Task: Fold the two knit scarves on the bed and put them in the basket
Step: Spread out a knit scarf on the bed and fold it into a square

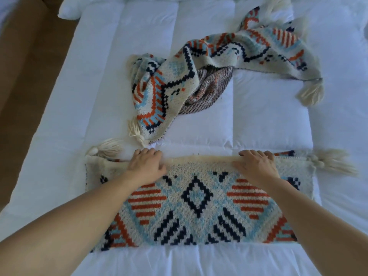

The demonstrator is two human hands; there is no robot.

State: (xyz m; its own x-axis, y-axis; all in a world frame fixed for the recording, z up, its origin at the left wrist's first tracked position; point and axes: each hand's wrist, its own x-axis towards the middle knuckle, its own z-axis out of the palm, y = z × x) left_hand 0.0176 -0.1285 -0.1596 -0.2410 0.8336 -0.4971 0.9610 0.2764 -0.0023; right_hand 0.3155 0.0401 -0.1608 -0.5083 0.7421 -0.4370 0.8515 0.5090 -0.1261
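Observation:
A cream knit scarf [197, 202] with orange, navy and light-blue patterns lies folded flat across the near part of the bed, tassels at both ends. My left hand [146, 166] grips its far folded edge left of the middle. My right hand [255, 166] grips the same edge to the right, fingers curled over it. A second scarf [217, 62] of the same pattern lies crumpled and unfolded farther up the bed, stretching from the middle to the upper right. No basket is in view.
The bed carries a white quilted duvet [95, 100] and a white pillow [69, 8] at the upper left. Brown floor [25, 56] runs along the bed's left side.

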